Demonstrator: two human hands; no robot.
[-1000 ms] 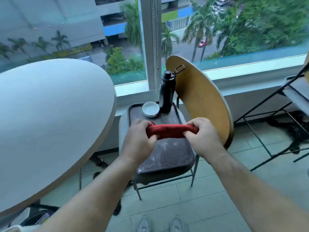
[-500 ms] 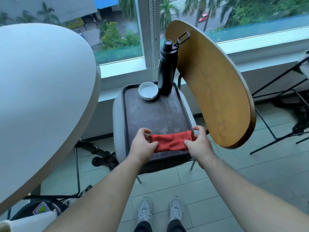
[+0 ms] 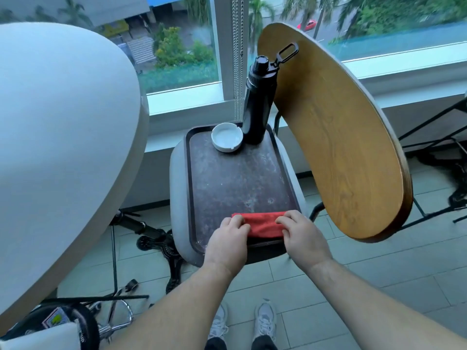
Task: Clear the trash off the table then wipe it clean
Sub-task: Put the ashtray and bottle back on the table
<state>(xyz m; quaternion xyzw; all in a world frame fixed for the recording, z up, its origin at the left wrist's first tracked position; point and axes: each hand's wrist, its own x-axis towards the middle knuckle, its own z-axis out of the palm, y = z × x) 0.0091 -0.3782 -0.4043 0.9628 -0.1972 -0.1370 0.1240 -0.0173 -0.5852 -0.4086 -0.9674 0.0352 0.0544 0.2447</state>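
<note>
A folded red cloth (image 3: pixel 262 224) lies on the near end of a dark brown tray (image 3: pixel 235 183) that sits on a chair seat. My left hand (image 3: pixel 228 239) rests on the cloth's left end, fingers curled over it. My right hand (image 3: pixel 302 236) holds the cloth's right end with bent fingers. At the tray's far end stand a white ashtray (image 3: pixel 226 137) and a tall black bottle (image 3: pixel 257 101). The big white round table (image 3: pixel 50 135) fills the left side.
The chair's wooden backrest (image 3: pixel 336 137) rises on the right of the tray. Behind it are a window sill and glass. A black table base (image 3: pixel 166 246) and cables lie on the tiled floor at left. Black metal frames (image 3: pixel 439 137) stand at far right.
Both hands have brought the red cloth down from mid-air onto the near end of the tray and now press it there. The view has tilted downward.
</note>
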